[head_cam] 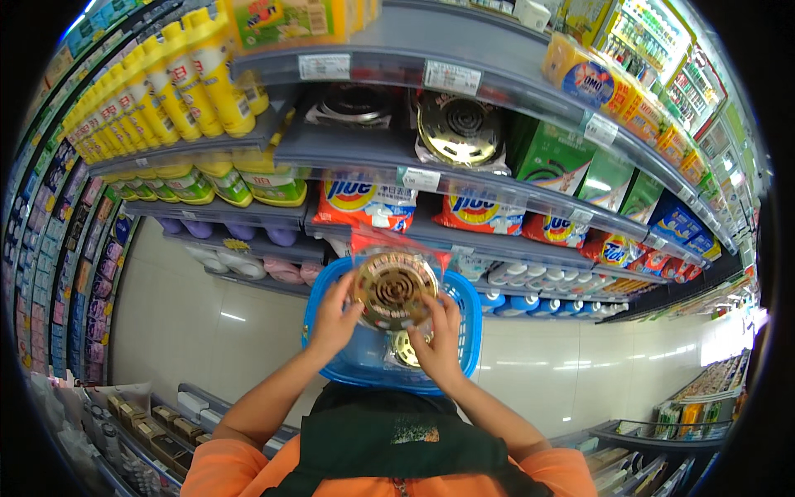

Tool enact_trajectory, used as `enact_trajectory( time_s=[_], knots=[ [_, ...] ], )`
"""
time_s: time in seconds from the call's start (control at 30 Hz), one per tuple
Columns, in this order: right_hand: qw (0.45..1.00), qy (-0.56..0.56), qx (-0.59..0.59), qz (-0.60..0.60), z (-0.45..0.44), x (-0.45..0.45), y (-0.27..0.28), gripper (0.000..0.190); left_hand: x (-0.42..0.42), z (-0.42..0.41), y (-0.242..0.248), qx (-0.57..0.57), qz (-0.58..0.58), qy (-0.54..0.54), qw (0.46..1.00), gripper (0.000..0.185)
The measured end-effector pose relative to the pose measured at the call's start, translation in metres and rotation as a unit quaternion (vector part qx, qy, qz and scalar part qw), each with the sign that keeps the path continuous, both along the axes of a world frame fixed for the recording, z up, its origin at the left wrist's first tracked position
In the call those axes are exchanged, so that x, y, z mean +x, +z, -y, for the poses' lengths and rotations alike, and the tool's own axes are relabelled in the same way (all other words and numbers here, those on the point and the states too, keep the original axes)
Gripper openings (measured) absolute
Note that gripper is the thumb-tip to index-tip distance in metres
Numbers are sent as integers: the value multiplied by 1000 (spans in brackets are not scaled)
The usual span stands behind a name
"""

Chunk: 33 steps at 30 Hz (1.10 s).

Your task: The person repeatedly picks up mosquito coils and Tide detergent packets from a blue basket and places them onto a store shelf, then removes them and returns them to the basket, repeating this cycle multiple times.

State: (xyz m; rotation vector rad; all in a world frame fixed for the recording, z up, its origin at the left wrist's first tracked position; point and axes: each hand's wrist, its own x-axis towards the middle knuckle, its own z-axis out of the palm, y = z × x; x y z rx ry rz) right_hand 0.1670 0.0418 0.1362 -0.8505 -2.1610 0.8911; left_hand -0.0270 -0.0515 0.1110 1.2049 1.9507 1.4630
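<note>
Between my two hands is a round gold mosquito-coil tin (396,287) in clear and red plastic wrapping. My left hand (338,314) grips its left edge, and my right hand (440,332) has its fingers on the lower right edge. The tin is above a blue plastic basket (470,323). Inside the basket, under the held tin, lies another gold tin (407,349) in clear wrap, partly hidden by the right hand. On the shelf ahead lie a similar wrapped gold tin (461,130) and, to its left, a darker round tin (353,104).
Ahead are shelf edges with price tags (419,179), Tide detergent bags (366,202), green boxes (553,158) and yellow bottles (217,77). Packed shelving (62,248) stands at the left. Behind me are shelves with small brown boxes (149,428) and a dark rack (664,435).
</note>
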Motion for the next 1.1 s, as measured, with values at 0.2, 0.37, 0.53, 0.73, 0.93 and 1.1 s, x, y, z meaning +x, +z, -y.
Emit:
enact_trajectory(
  time_s=[0.2, 0.37, 0.53, 0.73, 0.93, 1.1],
  knots=[
    [988, 70, 78, -115, -70, -96, 89, 43, -89, -42, 107, 103, -43, 51, 992, 56],
    [982, 49, 156, -96, -125, -180, 109, 38, -159, -94, 143, 87, -142, 110, 980, 56],
    [980, -16, 188, -56, -172, -229, 115, 32, -198, -147, 150, 48, -197, 144, 968, 56],
    [985, -11, 172, 19, -180, -244, 110, 35, -221, -178, 129, 31, -168, 159, 972, 40],
    [959, -28, 281, -11, -179, -237, 94, 42, -212, -173, 131, 47, -233, 178, 955, 49],
    [955, 56, 272, -103, -130, -171, 106, 41, -158, -129, 132, 195, -325, 154, 913, 44]
  ],
)
